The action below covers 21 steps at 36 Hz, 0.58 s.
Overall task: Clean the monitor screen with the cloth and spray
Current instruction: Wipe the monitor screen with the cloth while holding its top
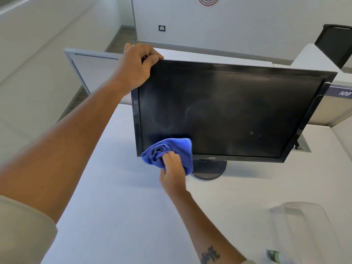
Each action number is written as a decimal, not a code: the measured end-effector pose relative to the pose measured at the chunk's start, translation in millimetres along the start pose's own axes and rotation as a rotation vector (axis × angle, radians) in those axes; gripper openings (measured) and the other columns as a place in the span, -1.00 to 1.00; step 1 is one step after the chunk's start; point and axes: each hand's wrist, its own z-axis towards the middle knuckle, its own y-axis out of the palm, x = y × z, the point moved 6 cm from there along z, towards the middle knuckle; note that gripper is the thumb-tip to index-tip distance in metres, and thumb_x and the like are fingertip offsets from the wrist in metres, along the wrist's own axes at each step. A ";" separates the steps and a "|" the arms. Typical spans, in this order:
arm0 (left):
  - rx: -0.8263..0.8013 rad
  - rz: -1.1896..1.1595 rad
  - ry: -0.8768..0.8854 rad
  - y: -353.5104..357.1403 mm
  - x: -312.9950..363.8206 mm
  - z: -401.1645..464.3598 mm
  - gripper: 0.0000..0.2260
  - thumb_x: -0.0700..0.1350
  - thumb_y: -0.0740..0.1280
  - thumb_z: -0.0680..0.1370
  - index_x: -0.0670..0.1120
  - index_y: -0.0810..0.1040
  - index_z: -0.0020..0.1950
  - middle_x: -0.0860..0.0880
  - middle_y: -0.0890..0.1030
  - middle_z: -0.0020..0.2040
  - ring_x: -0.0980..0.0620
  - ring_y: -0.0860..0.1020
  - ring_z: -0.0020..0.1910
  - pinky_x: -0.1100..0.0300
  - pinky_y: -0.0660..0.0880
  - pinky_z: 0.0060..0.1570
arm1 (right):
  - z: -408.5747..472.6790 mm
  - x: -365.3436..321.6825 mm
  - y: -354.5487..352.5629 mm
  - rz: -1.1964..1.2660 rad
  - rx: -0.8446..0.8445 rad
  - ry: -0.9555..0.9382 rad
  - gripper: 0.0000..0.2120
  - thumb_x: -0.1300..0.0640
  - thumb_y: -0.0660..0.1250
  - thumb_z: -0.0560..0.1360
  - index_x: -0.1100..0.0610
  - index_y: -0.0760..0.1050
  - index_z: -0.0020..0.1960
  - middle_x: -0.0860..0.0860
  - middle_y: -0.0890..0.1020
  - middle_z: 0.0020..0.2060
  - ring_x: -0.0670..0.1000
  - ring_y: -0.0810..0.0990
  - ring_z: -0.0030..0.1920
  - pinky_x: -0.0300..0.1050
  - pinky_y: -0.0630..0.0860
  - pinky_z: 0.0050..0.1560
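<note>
Head view: left hand (136, 67), fingers hooked over the monitor (228, 111)'s top corner, steadies it while right hand (172, 171), fingers bunching the cloth (167, 151), wipes its lower-left corner.

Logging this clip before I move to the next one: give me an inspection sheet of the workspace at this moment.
Surface: white desk, mostly bare.
Job's things: black monitor, off, faint streaks on the screen; blue cloth bunched against its lower left corner; spray bottle only partly in view at the bottom edge, blurred.
Clutter: a blurred clear object on the desk at lower right, cannot tell what.
Grippers: left hand grips the monitor's top left corner; right hand holds the cloth.
Cables: nothing seen clearly; a desk cable opening behind the monitor.
Surroundings: desk partition, black chair, white wall.
</note>
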 end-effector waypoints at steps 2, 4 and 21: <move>0.001 -0.006 -0.004 0.6 -0.1 1.3 -0.76 -0.11 0.26 0.77 -0.02 0.72 0.28 -0.07 0.65 0.30 -0.09 0.41 0.44 0.02 0.38 0.47 | 7.8 -24.8 26.3 -0.049 -0.127 -0.049 -0.72 0.44 0.28 0.49 0.23 0.59 0.13 0.11 0.62 0.05 0.19 0.54 0.05 0.09 0.44 -0.14; 0.002 -0.008 -0.006 1.2 -1.0 3.0 -0.76 -0.11 0.26 0.77 -0.02 0.72 0.28 -0.07 0.66 0.29 -0.10 0.41 0.43 0.03 0.39 0.44 | 17.0 -43.9 47.8 -0.140 -0.245 -0.101 -0.72 0.41 0.28 0.53 0.22 0.54 0.21 0.12 0.58 0.14 0.19 0.53 0.13 0.07 0.45 -0.04; 0.000 0.005 0.039 -1.5 -7.5 2.6 -0.75 -0.10 0.26 0.77 -0.04 0.72 0.29 0.05 0.65 0.22 0.00 0.39 0.33 0.11 0.35 0.36 | 17.3 -6.7 19.3 -0.227 -0.274 -0.082 -0.61 0.22 0.41 0.62 0.13 0.58 0.44 0.10 0.67 0.33 0.20 0.62 0.32 0.11 0.52 0.42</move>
